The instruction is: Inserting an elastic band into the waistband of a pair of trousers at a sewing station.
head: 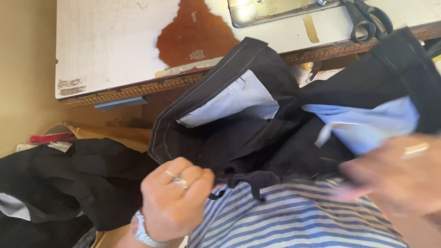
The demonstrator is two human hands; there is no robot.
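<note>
Mid-handling of a black woven garment with pale pinstriped pocket lining [257, 124], held up in front of the worn white worktable with a brown patch where the surface has peeled [115, 46] and just below its near edge. Left hand [174, 202], ring on one finger and pale blue watch at the wrist, clenched into a fist on the garment's lower dark edge, below the table and left of centre. Right hand [399, 179] badly motion-blurred at the garment's right side, seemingly pinching light blue lining cloth; grip not truly readable, so cannot tell whether closed or loose. Judged step: turning or straightening the garment, pocket lining exposed, seam or waistband area being sorted. Next move likely calls for a firm hold from the left fist while the right draws the lining flat, without twisting the dark band. Black-handled scissors [367, 18] lying on the table's far right, beside a metal plate set into the top [266, 9]. Heap of further black cloth [59, 183] below the table's left end, well apart from the hands. Blue-and-white striped fabric [294, 220] under the garment, nearest the camera. Hidden or unclear: garment's full shape, cut off at the right edge; right fingertips smeared; small dark cord near the left fist hard to identify; red object by the heap only partly visible.
</note>
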